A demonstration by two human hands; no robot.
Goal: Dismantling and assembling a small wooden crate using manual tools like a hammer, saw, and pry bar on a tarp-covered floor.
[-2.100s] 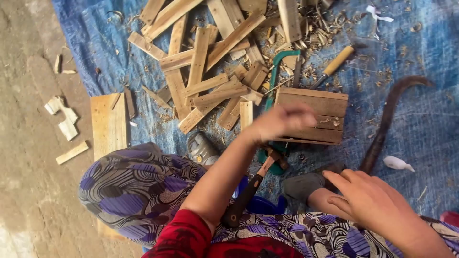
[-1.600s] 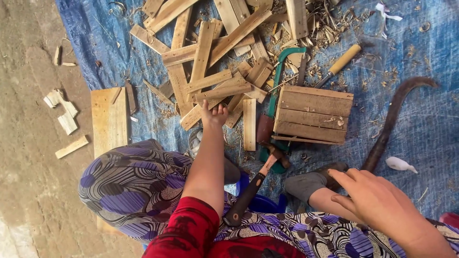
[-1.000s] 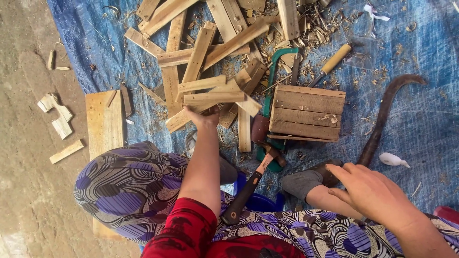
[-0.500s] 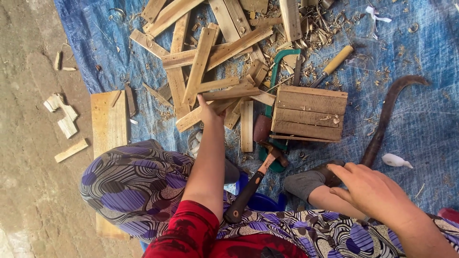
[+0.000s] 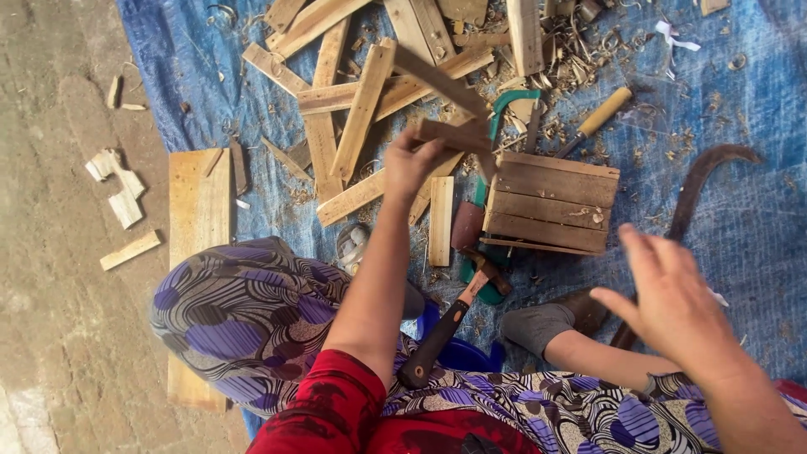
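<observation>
Since a moment ago my left hand [image 5: 412, 164] has lifted off the pile of offcuts with a short wooden slat [image 5: 454, 134] in it, and my right hand [image 5: 672, 294] has come up off my leg into the air. Left fingers are closed around one end of the slat, thumb on the near side; the piece sticks out to the right, raised above the blue tarp [image 5: 740, 219] and just over the top edge of the small slatted crate [image 5: 551, 202]. Right hand is spread wide, fingers apart, holding nothing, hovering near the crate's right side and above the curved sickle blade [image 5: 698, 181].

I'd judge the slat light and stiff, dry sawn wood with rough faces, so it should not slip, though the edges may splinter. Pinched at one end it will want to swing; a hold nearer the middle, across the flat faces, would steady it.

Around me: loose slats [image 5: 361, 109] scattered across the tarp, a hammer [image 5: 454, 319] lying with its handle toward my lap, a chisel with a pale handle [image 5: 601, 113] above the crate, and a wide board [image 5: 197, 227] at the tarp's left edge on the bare floor [image 5: 50, 277].
</observation>
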